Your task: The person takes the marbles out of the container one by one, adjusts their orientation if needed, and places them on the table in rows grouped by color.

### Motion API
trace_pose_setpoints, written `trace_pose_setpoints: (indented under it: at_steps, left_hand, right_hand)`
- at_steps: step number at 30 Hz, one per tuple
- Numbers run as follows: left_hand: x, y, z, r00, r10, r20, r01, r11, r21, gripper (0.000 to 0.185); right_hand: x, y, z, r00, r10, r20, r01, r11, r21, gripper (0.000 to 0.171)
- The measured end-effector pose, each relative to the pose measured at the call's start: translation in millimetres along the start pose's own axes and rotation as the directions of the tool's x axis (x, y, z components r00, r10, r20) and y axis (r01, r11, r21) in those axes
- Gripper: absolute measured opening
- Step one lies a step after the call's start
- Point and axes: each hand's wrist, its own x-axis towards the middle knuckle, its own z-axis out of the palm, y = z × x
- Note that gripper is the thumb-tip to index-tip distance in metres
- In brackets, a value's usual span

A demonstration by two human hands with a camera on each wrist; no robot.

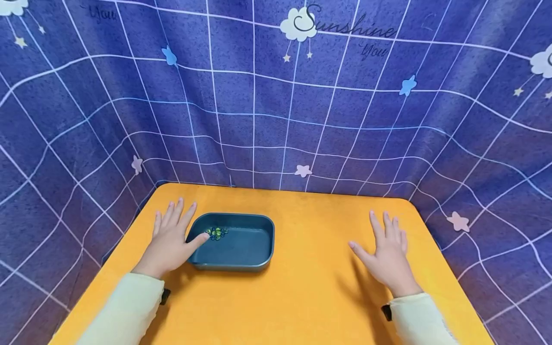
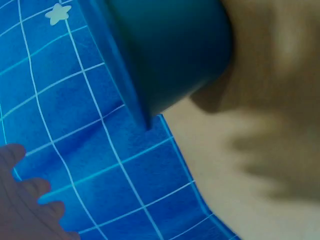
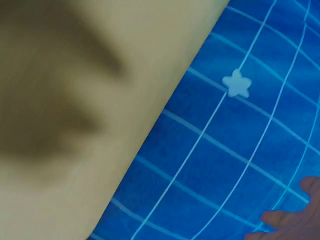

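A dark teal rectangular tray stands on the orange table, left of the middle. In its left part lies a small cluster of shiny green and dark rounded pieces. My left hand is held out beside the tray's left end, fingers spread, its thumb overlapping the rim in the head view. Off to the right, my right hand hovers over the table with spread fingers and holds nothing. The left wrist view shows the tray's outer wall and some fingertips; fingertips also show at the right wrist view's corner.
The orange table has rounded far corners. A blue curtain with white grid lines, stars and clouds surrounds its back and sides. Both hands cast shadows on the tabletop. Pale sleeves cover the forearms, with a dark strap piece at each wrist.
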Motion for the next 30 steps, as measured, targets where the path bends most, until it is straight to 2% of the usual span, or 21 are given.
trace_pose_setpoints:
  at_steps: [5, 9, 13, 19, 22, 24, 27, 30]
  left_hand:
    - [-3.2, -11.8, 15.5, 0.999, 0.027, -0.03, -0.03, 0.994, -0.102, 0.088]
    - [-7.9, -17.7, 27.1, 1.0, 0.001, -0.001, -0.001, 0.98, -0.2, 0.088]
    - [-9.5, -21.7, 37.1, 0.999, -0.044, 0.032, 0.052, 0.955, -0.292, 0.085]
    - [-7.3, -27.8, 51.9, 0.994, -0.088, 0.063, 0.106, 0.896, -0.43, 0.074]
    - [-7.8, -30.1, 57.9, 0.985, -0.144, 0.1, 0.175, 0.852, -0.494, 0.073]
    - [-8.3, -30.5, 60.8, 0.974, -0.187, 0.131, 0.228, 0.807, -0.545, 0.074]
    - [-7.6, -30.9, 64.7, 0.957, -0.241, 0.163, 0.288, 0.717, -0.634, 0.071]
    - [-5.0, -32.3, 69.1, 0.946, -0.274, 0.173, 0.311, 0.62, -0.72, 0.064]
  right_hand:
    - [4.1, -15.5, 21.8, 0.995, -0.095, -0.025, 0.096, 0.994, 0.045, 0.096]
    - [6.5, -31.1, 43.2, 0.988, -0.154, -0.03, 0.156, 0.984, 0.088, 0.094]
    - [10.2, -50.1, 64.6, 0.982, -0.189, -0.003, 0.188, 0.974, 0.128, 0.092]
    - [15.7, -84.4, 93.6, 0.966, -0.253, 0.051, 0.237, 0.949, 0.209, 0.086]
    - [19.6, -105.0, 104.3, 0.956, -0.282, 0.082, 0.255, 0.935, 0.248, 0.081]
    - [22.9, -118.7, 110.0, 0.949, -0.298, 0.108, 0.26, 0.927, 0.271, 0.08]
    - [28.3, -139.2, 115.8, 0.937, -0.309, 0.164, 0.25, 0.919, 0.304, 0.079]
    - [33.5, -157.0, 120.2, 0.922, -0.307, 0.235, 0.221, 0.918, 0.33, 0.078]
